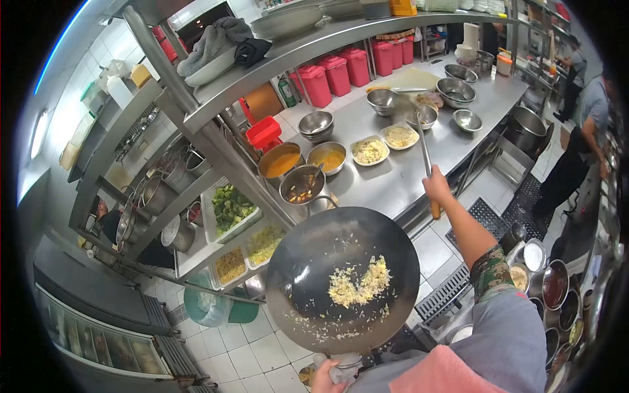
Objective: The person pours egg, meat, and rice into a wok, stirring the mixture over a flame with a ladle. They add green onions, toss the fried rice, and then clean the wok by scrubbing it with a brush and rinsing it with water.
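Observation:
A large dark wok (321, 249) hangs before me, with rice and yellow egg bits (357, 288) gathered in its middle and stray grains on its sides. My left hand (325, 376) is closed on a greyish cloth (346, 368) at the wok's near edge. My right hand (438, 186) grips a long-handled ladle (424, 149) with a wooden end, reaching out over the steel counter. Its far end overlaps a small steel bowl (427, 116). Two white trays of pale shredded food, a nearer tray (370, 151) and a farther tray (400, 136), sit left of the ladle.
On the steel counter (367, 187) stand pots of orange liquid (280, 161) and a pot of dark sauce (303, 185). A broccoli basket (229, 211) fills the left shelf. Sauce containers (555, 285) line the right side. Another person (586, 131) stands at the far right.

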A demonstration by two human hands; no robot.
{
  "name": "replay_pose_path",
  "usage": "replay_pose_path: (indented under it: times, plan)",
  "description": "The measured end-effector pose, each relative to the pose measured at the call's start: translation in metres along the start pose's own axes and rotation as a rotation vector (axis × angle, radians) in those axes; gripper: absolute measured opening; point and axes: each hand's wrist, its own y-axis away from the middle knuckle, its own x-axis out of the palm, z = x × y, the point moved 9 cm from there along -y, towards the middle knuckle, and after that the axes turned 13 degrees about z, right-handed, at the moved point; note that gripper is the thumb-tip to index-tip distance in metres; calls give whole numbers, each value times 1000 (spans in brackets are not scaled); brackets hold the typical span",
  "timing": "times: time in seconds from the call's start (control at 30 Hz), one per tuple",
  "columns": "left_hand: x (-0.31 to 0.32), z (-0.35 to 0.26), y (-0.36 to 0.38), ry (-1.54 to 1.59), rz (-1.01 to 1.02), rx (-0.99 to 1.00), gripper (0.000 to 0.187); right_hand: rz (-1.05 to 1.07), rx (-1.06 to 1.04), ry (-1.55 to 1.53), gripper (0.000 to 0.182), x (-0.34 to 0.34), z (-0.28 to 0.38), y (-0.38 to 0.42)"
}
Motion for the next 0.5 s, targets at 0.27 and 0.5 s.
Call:
replay_pose_path:
  times: [0.27,0.5]
  plan:
    - [27,-48,104,-560,284,591,55,718,221,-1450,32,-122,114,145]
    - [-22,-33,154,582,9,279,38,1032,-160,185,56,-93,190,420]
